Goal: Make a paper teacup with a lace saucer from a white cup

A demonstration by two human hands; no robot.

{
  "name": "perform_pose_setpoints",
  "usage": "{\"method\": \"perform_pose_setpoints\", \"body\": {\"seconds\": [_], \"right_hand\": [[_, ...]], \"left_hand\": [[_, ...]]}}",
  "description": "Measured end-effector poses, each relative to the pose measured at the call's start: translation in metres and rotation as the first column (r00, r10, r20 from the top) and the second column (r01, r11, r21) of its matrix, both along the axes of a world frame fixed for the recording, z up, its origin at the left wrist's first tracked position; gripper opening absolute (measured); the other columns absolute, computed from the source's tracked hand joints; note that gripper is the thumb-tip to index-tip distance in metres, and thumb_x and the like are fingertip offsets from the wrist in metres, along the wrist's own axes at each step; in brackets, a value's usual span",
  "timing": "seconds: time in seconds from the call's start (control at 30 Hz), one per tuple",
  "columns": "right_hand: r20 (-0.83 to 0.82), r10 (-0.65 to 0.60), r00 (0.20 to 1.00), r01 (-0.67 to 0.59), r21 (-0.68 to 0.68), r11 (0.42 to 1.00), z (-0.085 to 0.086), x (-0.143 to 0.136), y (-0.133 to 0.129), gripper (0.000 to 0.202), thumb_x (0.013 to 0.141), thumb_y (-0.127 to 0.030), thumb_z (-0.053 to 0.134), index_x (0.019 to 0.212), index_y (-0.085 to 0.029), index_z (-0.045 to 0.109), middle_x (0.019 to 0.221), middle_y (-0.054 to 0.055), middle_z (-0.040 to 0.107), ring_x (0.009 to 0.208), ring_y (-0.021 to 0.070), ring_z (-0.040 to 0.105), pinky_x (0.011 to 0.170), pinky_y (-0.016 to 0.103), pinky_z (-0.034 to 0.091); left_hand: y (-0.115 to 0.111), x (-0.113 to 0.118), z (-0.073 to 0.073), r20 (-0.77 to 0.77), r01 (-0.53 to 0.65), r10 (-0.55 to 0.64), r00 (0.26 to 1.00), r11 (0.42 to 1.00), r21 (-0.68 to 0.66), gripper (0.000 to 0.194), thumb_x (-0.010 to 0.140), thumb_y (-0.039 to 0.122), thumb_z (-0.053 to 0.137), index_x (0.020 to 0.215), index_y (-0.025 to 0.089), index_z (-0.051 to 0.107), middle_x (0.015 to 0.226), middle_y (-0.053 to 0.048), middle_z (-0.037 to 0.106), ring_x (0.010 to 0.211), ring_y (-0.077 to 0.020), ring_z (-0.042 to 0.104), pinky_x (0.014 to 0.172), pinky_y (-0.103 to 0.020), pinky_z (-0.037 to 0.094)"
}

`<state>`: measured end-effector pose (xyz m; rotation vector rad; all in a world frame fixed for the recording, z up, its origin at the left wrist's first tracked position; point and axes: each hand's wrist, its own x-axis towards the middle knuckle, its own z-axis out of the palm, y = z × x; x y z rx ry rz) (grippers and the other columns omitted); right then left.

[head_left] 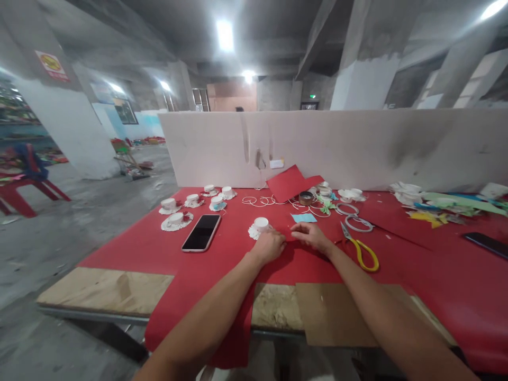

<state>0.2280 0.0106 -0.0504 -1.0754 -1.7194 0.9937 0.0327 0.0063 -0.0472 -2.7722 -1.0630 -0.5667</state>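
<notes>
My left hand [270, 245] and my right hand [313, 234] rest close together on the red sheet [222, 264] that covers the table. Both have curled fingers pressing on the red sheet; whether they pinch something small I cannot tell. Just beyond my left hand stands a small white paper cup on a lacy doily [260, 226]. A light blue paper piece [304, 217] lies just past my right hand. Yellow-handled scissors [360, 247] lie to the right of my right hand.
A black phone [201, 233] lies left of my hands. Several white cups on doilies [177, 219] stand at the far left. Wire rings [358, 224], a tape roll [305, 198], red card [286, 182] and paper scraps [432, 209] lie along the white back wall. Another phone [487, 243] sits far right.
</notes>
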Motion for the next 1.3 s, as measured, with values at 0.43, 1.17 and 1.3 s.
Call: {"method": "perform_pose_setpoints", "body": {"seconds": [0.43,1.17,1.3], "right_hand": [[0.439,0.029,0.898,-0.117,0.174,0.978,0.011,0.005,-0.009,0.012,0.066,-0.026,0.065,0.071,-0.014,0.066,0.071,0.002,0.057,0.061,0.0122,0.052,0.057,0.023,0.041],[0.545,0.095,0.833,-0.174,0.095,0.980,0.014,0.005,-0.009,0.017,0.069,-0.026,0.059,0.071,-0.012,0.068,0.063,0.003,0.062,0.057,0.0125,0.052,0.052,0.022,0.037],[0.557,0.106,0.824,-0.185,0.087,0.979,0.014,0.006,-0.009,0.020,0.070,-0.029,0.059,0.073,-0.012,0.068,0.065,0.004,0.064,0.059,0.0136,0.054,0.054,0.023,0.039]], "left_hand": [[0.002,0.000,-0.003,-0.031,-0.008,0.009,0.999,1.000,0.027,0.018,0.080,0.021,0.046,0.077,0.016,0.063,0.074,-0.007,0.065,0.074,-0.0191,0.059,0.069,-0.029,0.043],[-0.006,0.002,0.000,0.105,0.008,0.001,0.994,0.996,-0.090,0.013,0.079,0.022,0.051,0.081,0.017,0.063,0.079,-0.004,0.061,0.078,-0.0158,0.056,0.069,-0.024,0.042],[-0.007,0.003,0.001,0.124,-0.010,0.030,0.992,0.987,-0.159,0.014,0.077,0.019,0.051,0.078,0.018,0.064,0.079,-0.004,0.062,0.076,-0.0155,0.057,0.069,-0.023,0.043]]}}
